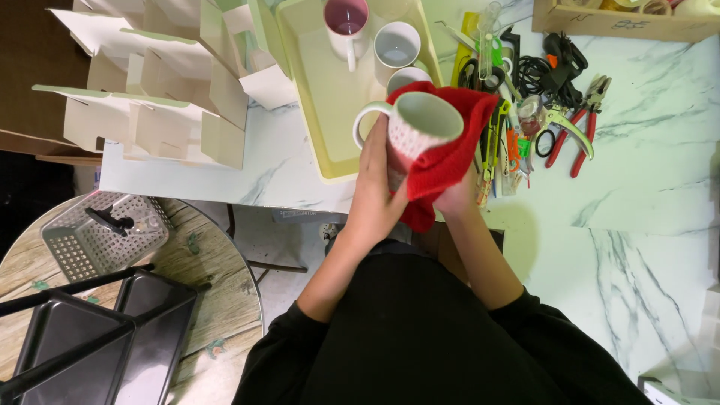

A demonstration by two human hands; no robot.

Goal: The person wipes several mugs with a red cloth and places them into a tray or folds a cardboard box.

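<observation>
- The white mug point(417, 124) is gripped by the left hand point(376, 187), fingers closed around its body for steadiness.
- The red cloth point(442, 161) is pressed against the mug by the right hand point(455, 196), fingers hidden.

- A single view, from a camera worn on the person's head, looks almost straight down over the black-clad torso.
- It sits close above the hands, at about arm's reach, so they fill the middle of the frame.
- The far edge takes in the white marble-patterned tabletop point(645, 187); the lower left shows the round wooden side table point(217, 270) below.
- No second view shares the scene.
</observation>
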